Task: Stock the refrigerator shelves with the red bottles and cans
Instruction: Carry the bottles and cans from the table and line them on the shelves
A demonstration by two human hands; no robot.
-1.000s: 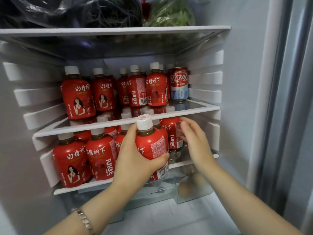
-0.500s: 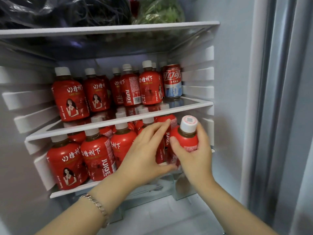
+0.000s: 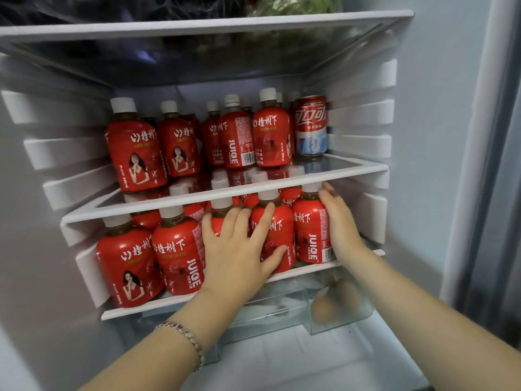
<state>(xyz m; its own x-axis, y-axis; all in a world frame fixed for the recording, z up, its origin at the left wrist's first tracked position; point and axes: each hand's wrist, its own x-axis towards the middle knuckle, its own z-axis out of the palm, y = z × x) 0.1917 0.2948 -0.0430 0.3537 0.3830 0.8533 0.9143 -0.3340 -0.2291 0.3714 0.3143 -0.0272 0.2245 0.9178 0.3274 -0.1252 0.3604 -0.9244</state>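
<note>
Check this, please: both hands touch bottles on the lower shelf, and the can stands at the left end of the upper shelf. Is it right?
Only the side is wrong: the head view shows the can at the right end of the upper shelf. The rest holds.

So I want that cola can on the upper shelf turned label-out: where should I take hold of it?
Probably round the middle of the cola can, coming straight in from the front: it stands upright at the right end of the upper shelf. A juice bottle crowds its left; its right side looks free, so fingers fit there.
</note>
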